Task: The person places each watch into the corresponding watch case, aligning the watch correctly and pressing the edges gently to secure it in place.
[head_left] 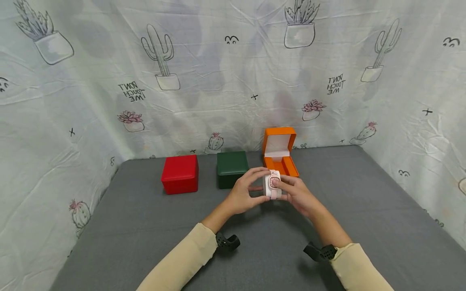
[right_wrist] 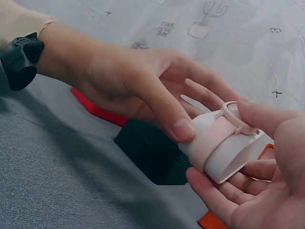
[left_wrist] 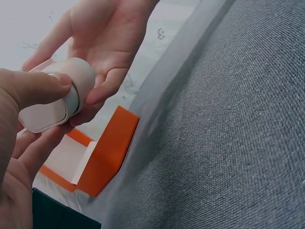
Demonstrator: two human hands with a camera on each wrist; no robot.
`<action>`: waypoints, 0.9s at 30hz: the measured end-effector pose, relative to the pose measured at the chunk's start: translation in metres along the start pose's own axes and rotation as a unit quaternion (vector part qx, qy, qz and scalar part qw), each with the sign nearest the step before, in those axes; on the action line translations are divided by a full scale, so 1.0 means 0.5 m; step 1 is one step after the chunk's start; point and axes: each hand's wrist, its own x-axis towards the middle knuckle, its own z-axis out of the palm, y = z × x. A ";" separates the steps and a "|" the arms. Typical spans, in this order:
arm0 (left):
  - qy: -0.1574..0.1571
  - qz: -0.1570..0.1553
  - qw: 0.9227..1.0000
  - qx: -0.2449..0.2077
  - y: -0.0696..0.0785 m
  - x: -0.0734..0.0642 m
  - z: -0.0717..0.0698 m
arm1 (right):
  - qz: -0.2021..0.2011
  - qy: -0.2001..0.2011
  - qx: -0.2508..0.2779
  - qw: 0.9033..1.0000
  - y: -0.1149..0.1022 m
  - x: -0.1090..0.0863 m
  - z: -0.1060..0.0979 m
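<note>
Both hands hold a wristwatch with a pale pink strap, wrapped around a white watch cushion, up above the table. My left hand grips the cushion's left end, thumb low and fingers over the top. From the other side my right hand supports it, its thumb on the watch face and its fingers underneath. In the left wrist view the flat end of the cushion shows beside the left thumb. Just behind the hands stands an orange watch box, lid up, with a bare inner compartment.
A closed red box and a closed dark green box stand left of the orange one, along the back of the grey table. A cactus-printed cloth hangs behind and at both sides.
</note>
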 end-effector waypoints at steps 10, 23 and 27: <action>-0.012 -0.003 1.000 0.006 0.004 0.009 0.016 | 0.001 0.009 -0.008 1.000 0.002 -0.011 -0.018; -0.018 0.005 0.986 0.167 0.015 0.080 0.035 | 0.003 0.078 -0.049 0.996 -0.015 0.001 -0.053; -0.018 -0.019 0.988 0.155 0.016 0.113 0.039 | -0.001 0.100 -0.061 0.993 -0.023 0.009 -0.065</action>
